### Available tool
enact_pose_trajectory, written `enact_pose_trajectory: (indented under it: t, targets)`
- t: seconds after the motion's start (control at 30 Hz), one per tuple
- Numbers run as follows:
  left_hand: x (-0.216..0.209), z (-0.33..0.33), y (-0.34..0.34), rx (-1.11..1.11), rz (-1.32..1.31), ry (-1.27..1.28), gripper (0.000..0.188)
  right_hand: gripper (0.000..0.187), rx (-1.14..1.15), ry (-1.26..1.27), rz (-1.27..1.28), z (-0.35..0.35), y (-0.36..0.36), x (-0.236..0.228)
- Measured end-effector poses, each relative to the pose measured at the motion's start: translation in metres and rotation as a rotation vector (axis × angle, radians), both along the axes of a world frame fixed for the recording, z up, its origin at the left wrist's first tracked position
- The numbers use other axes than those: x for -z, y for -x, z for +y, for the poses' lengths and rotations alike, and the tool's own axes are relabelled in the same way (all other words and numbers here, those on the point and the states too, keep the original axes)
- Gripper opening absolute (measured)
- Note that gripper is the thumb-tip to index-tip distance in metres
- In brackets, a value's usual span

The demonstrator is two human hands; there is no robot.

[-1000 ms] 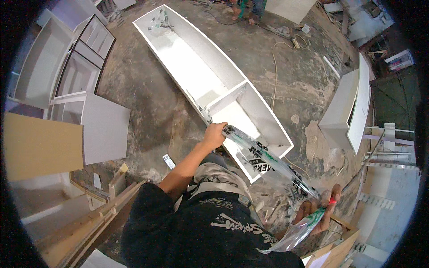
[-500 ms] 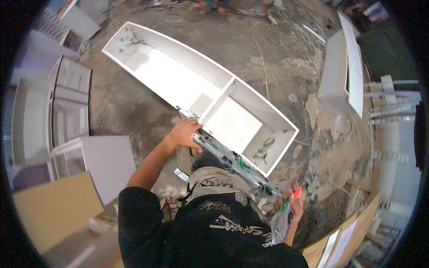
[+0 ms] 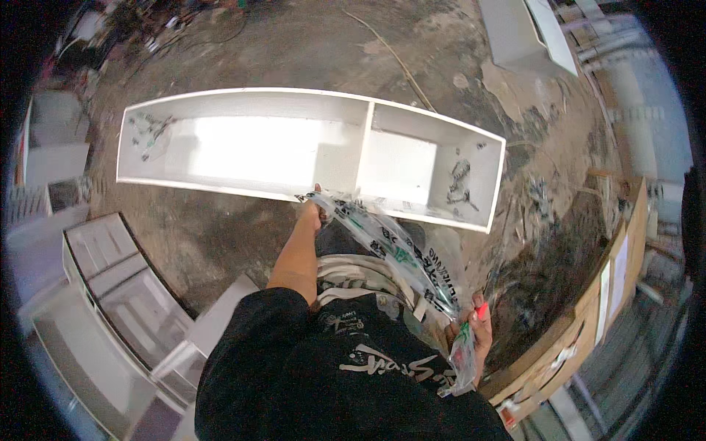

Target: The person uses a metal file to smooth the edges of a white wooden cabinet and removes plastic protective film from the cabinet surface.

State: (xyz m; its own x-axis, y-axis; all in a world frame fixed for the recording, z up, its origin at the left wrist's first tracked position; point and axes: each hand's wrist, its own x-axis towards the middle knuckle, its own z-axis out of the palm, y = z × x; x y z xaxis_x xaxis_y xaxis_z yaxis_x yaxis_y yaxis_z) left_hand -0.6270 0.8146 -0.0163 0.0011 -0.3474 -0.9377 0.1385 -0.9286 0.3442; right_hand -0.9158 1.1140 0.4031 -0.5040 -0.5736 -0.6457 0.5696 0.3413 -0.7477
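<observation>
Black cloth of the person's shirt [image 3: 309,389], with pale lettering, fills the nearest part of the view. Beside its right side, the right hand [image 3: 482,339] has its fingers bent, its grip closed on one end of a clear plastic film [image 3: 401,253] printed in black and green. A loose tail of the film hangs past that hand toward the shirt, and a small red item [image 3: 482,312] shows at the fingers. From there the film runs as a gathered strip, slanting across in front of the body to the left hand [image 3: 315,214], whose grip pinches the other end near the long near edge of a white cabinet [image 3: 364,143].

This cabinet lies open side up on the floor [image 3: 279,48], split by a divider into a long left compartment and a shorter right one; dark-printed film shows inside both ends. Toward the floor's left edge stands a pale compartmented unit [image 3: 114,287], toward its right edge a wooden frame [image 3: 588,316]. Farther off, a pale cable [image 3: 393,59] crosses the floor, and another white cabinet stands near the far right corner.
</observation>
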Motion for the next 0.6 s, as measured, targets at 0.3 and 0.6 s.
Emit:
enact_pose_trajectory:
  t: [0.3,0.6]
  targets:
    - [-0.041,-0.032,0.045,1.481,-0.202,-0.155,0.068,0.035,0.095,-0.185,0.278,-0.019,-0.033,-0.036]
    - [-0.078,-0.006,0.001,1.405,-0.263,0.113,0.043,0.031,-0.083,-0.046,0.150,-0.063,-0.032,-0.048]
